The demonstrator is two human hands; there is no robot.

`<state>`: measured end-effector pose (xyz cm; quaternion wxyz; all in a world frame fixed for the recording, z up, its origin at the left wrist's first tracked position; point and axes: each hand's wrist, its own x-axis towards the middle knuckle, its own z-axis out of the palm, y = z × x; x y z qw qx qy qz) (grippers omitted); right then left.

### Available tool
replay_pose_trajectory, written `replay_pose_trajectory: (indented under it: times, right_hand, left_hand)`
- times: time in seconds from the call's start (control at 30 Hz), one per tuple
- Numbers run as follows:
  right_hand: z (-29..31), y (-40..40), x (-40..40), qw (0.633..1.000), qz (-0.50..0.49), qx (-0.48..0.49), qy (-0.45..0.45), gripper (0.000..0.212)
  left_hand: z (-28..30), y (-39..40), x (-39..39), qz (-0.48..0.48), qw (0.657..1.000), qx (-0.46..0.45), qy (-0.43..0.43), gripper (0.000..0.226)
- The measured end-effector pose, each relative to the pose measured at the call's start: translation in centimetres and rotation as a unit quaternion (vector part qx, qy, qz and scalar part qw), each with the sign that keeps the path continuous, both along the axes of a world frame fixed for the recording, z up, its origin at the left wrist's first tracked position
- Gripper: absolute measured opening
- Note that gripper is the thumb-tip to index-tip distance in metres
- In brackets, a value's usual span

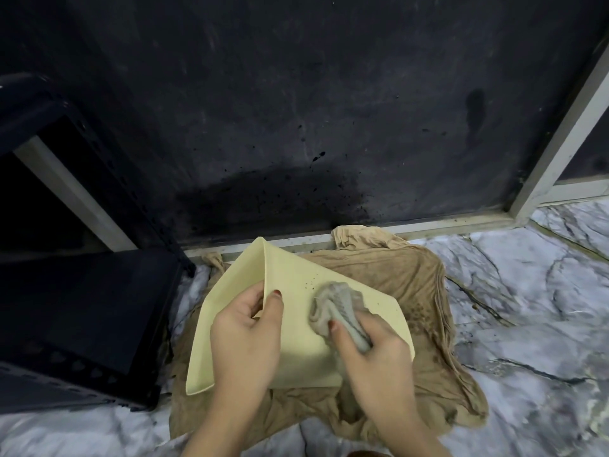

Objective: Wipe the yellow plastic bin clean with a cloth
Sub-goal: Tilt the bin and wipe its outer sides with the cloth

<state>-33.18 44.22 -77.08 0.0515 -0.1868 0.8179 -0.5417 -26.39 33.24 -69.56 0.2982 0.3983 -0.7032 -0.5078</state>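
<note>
No readable text, labels or numbers anywhere (bin included).

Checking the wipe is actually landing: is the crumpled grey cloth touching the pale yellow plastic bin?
Touching. The head view shows the crumpled grey cloth, gripped in the right hand, pressed flat against the pale yellow plastic bin with no gap.

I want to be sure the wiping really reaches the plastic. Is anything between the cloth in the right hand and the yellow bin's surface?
Nothing visible. The right hand presses the grey cloth straight onto the yellow bin. The left hand grips the bin's edge, clear of the cloth. Dark specks lie just beyond the cloth.
</note>
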Motion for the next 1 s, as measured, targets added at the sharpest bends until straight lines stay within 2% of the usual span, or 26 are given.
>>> replay_pose_trajectory:
  times: [0.13, 0.3, 0.43, 0.57, 0.67, 0.87, 1.0]
  right_hand:
    - [2.1, -2.9, -0.7, 0.999, 0.012, 0.023, 0.021, 0.024]
    - [1.8, -3.7, -2.9, 0.997, -0.021, 0.059, -0.034, 0.027]
    - [0.3, -3.4, -5.0, 0.99, -0.046, 0.107, -0.082, 0.039]
    - [-1.2, -2.3, -6.8, 0.984, -0.067, 0.124, -0.11, 0.042]
    - [-2.5, -1.0, -7.8, 0.978, -0.091, 0.13, -0.133, 0.042]
    - [-5.3, 2.1, -8.6, 0.966, -0.126, 0.128, -0.185, 0.045]
    - [-6.2, 3.7, -7.3, 0.965, -0.145, 0.086, -0.199, 0.032]
  left_hand:
    - [-0.4, -0.1, 0.0, 0.003, 1.0, -0.005, -0.001, 0.033]
    - [-0.5, -0.4, 0.1, 0.006, 1.0, -0.013, -0.004, 0.032]
    - [-0.4, -0.8, 0.2, 0.017, 1.0, -0.011, -0.008, 0.03]
    - [-0.3, -0.9, 0.3, 0.017, 1.0, -0.014, -0.008, 0.03]
    - [-0.2, -0.6, 0.1, 0.011, 1.0, -0.017, -0.012, 0.026]
    - [0.0, -0.1, -0.3, 0.017, 0.999, -0.021, -0.022, 0.031]
    - [-0.1, -0.4, -0.3, 0.021, 0.999, -0.021, -0.019, 0.029]
